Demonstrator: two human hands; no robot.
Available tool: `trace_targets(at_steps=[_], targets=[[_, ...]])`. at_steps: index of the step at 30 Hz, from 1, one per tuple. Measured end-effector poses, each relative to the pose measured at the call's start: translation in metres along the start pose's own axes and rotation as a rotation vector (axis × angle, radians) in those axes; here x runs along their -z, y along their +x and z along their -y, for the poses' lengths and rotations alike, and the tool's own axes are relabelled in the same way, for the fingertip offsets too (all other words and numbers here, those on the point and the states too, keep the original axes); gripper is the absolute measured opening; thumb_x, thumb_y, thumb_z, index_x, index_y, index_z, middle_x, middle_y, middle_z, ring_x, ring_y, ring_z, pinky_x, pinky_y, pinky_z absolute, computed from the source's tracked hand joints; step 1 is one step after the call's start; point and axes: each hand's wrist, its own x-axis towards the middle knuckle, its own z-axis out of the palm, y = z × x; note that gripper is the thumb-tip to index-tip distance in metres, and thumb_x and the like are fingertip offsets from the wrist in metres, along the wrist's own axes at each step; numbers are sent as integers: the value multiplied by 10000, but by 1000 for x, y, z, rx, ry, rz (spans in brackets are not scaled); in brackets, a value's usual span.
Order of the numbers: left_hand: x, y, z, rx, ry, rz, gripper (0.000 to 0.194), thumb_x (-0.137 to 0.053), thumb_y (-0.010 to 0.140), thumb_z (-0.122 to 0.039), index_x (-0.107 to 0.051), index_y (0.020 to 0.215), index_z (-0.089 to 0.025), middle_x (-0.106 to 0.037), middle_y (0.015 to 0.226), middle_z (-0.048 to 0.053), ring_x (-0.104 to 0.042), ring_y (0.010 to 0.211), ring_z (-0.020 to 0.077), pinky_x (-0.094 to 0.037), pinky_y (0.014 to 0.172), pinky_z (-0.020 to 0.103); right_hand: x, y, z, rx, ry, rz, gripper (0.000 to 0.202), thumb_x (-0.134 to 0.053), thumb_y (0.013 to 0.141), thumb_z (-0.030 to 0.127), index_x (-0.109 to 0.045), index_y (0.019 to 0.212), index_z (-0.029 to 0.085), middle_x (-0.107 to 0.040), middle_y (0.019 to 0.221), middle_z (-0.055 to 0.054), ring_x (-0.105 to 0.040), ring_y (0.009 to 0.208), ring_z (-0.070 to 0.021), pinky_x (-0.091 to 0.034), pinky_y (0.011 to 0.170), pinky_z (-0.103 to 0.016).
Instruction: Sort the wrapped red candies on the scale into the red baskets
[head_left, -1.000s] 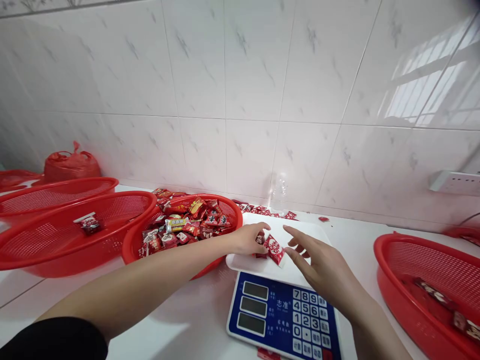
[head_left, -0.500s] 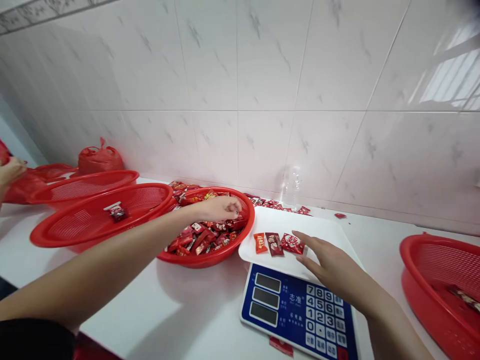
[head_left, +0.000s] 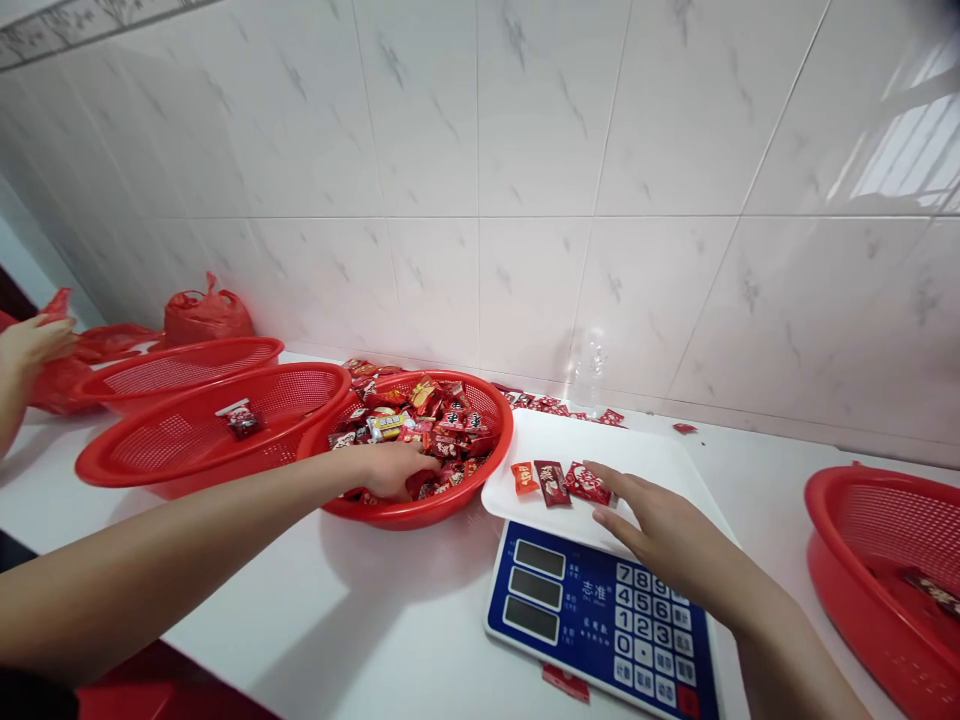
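Observation:
My left hand (head_left: pixel 397 470) reaches into a red plastic basket (head_left: pixel 499 455) heaped with wrapped candies (head_left: pixel 442 418). Its fingers curl around a red wrapped candy there, partly hidden in the pile. Over the white tray (head_left: pixel 660 450) of a blue-faced digital scale (head_left: pixel 555 640), my right hand (head_left: pixel 652 510) is open, with thumb and fingers apart. Its fingertips are beside a red-and-white packet (head_left: pixel 587 483). Left of that packet, in a row on the tray, lie a dark red packet (head_left: pixel 552 484) and a small orange one (head_left: pixel 524 478).
Two more red baskets (head_left: pixel 214 455) stand at left, the nearer holding a small packet (head_left: pixel 244 420). Another basket (head_left: pixel 832 520) is at right. Loose packets and a clear bottle (head_left: pixel 589 375) line the wall. Another person's hand (head_left: pixel 34 340) holds red plastic at far left.
My left hand has lowered from the basket's far right side toward the near middle, into the candies. My right hand stays over the tray. The other person's hand moved slightly right.

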Motion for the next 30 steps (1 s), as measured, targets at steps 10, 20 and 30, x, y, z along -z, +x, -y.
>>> trace_targets(at_steps=[10,20,30], targets=[[24,1,-2,-56,-138,-245,160,-596,733,-350,-618,784,-200,-649,853,24,-595,792,208,-418,670,262,7,-4,7,-34,4,60,486,-371,900,454,-369,1372,337,-548,1317,-29,-514,1191,-245,-428,949,-420],[55,32,-68,-256,-579,-424,217,-549,817,-395,-578,891,-193,-704,887,33,-635,837,179,-455,750,283,5,-3,5,-41,-11,66,483,-380,902,443,-360,1376,356,-555,1310,-9,-521,1178,-225,-427,943,-385],[19,90,-136,-294,-480,-283,331,-512,832,-269,-541,1160,-226,-640,1113,51,-584,1001,218,-424,873,329,1,5,-5,-63,-65,55,503,-409,886,377,-392,1378,272,-566,1273,-75,-536,1140,-237,-430,922,-380]])
